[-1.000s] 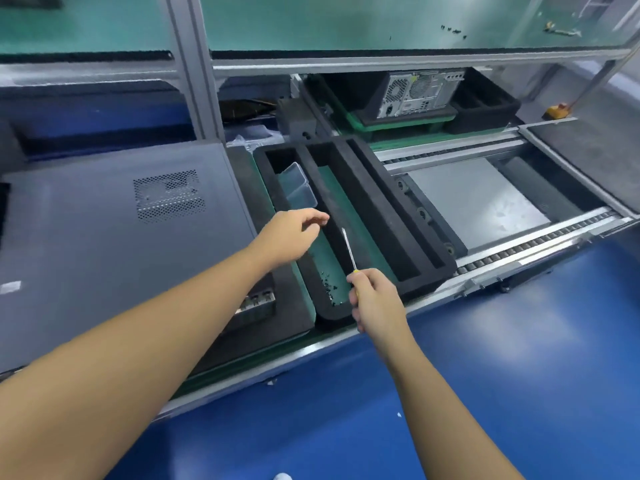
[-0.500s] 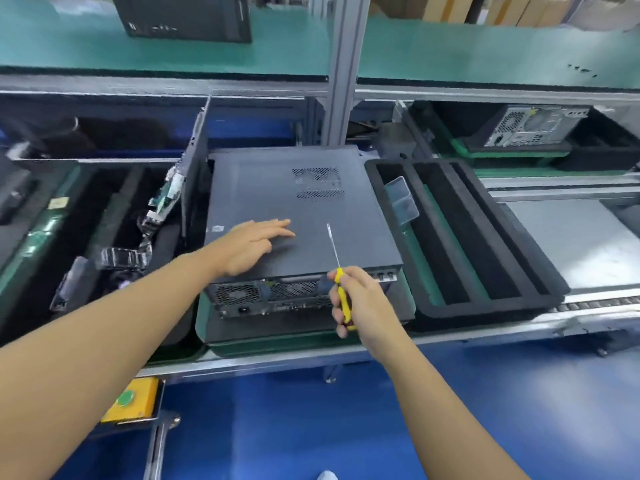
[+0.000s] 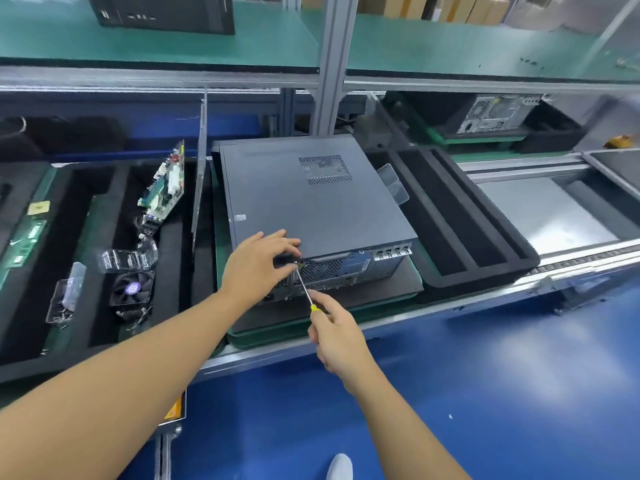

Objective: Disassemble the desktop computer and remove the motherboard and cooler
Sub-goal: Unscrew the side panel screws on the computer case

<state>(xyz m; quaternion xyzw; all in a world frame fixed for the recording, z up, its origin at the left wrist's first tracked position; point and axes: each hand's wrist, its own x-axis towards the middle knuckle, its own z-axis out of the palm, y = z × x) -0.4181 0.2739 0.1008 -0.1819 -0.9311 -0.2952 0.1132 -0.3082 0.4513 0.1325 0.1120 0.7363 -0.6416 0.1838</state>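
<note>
The left hand point(image 3: 258, 265) is laid over the near left edge of the desktop computer point(image 3: 311, 202), its fingers fairly straight and slightly spread on the top panel, with the thumb side lowered toward the rear panel. The right hand point(image 3: 337, 336) is closed around the yellow handle of a screwdriver point(image 3: 304, 285). The shaft is angled up and to the left, and its tip is set against the upper left part of the rear panel, just beside the left fingertips point(image 3: 294, 242).

The computer is laid flat on its side on a dark pad point(image 3: 381, 289) in the middle of the conveyor line. Its long axis runs from near to far. The rear panel, with its vents and ports, is turned toward the near side, and the perforated vent of the top panel is seen toward the far end.

A black foam tray point(image 3: 467, 237) is placed just to the right. To the left, a circuit board point(image 3: 162, 188) and a cooler fan point(image 3: 131, 289) are seen in another foam tray point(image 3: 173, 258).
</note>
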